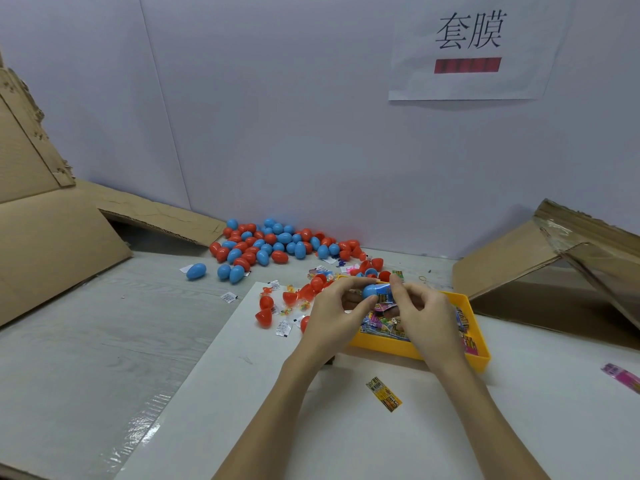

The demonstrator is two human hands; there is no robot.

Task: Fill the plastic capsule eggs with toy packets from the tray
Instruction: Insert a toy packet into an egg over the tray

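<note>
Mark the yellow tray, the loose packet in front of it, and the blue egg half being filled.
yellow tray [391,346], head view, near wall.
loose packet [383,393], head view, middle of the wrapper.
blue egg half [370,291], head view, rounded shell.

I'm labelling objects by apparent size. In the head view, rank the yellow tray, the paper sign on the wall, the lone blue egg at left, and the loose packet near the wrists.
1. Paper sign
2. Yellow tray, partly hidden by the hands
3. Loose packet
4. Lone blue egg, close to the packet; farther away, so unsure
</note>
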